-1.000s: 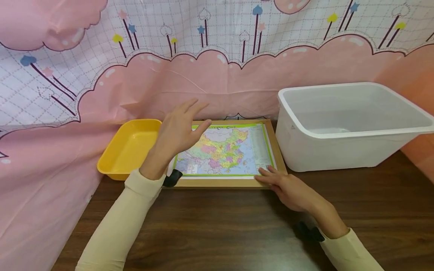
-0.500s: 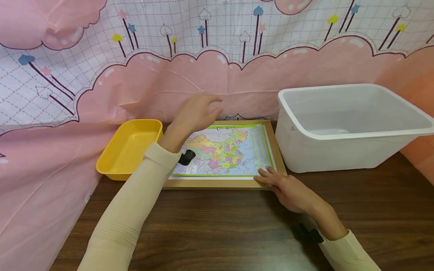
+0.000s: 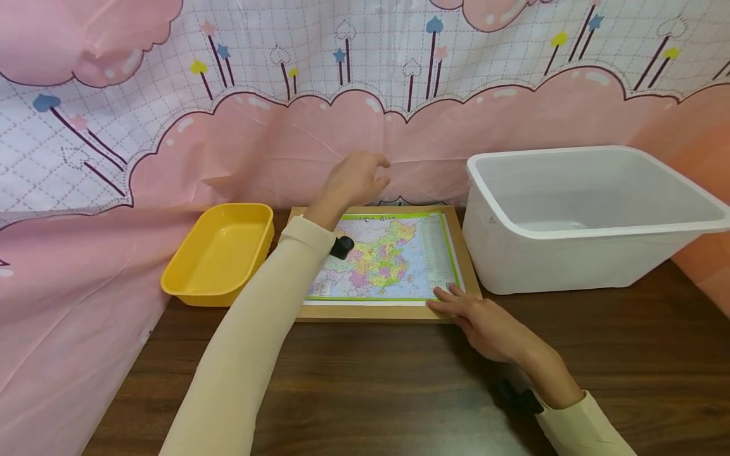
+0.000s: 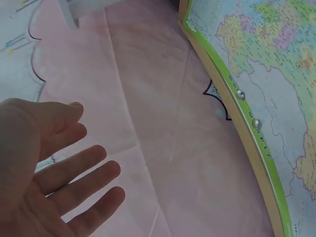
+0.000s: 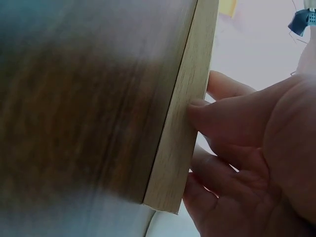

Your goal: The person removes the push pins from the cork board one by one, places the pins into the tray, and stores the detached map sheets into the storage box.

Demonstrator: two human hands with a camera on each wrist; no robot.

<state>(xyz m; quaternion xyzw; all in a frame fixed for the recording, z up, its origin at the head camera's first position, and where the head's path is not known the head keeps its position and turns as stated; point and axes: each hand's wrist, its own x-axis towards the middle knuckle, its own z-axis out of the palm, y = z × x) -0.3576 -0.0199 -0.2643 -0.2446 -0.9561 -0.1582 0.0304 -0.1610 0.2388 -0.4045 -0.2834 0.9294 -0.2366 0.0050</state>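
Observation:
My left hand (image 3: 356, 177) hovers above the far edge of a wood-framed board (image 3: 376, 312), its fingers loosely spread and holding nothing. A colourful paper map (image 3: 393, 253) with a green border lies on that board. Two small shiny round studs (image 4: 240, 94) sit along the map's top border. At the near right corner, my right hand (image 3: 485, 323) rests its fingers on the map and board. Its thumb (image 5: 202, 116) lies against the board's wooden side edge in the right wrist view. My left forearm hides part of the map's left side.
Left of the board stands a shallow yellow tray (image 3: 211, 294). A large white plastic tub (image 3: 559, 263) is close by on the right. Behind everything hangs a pink and white patterned cloth (image 3: 274, 145). Dark wood tabletop (image 3: 371, 380) lies in front.
My left hand has moved right and farther back, from over the board's left part to above its far edge. The right hand stays at the near right corner.

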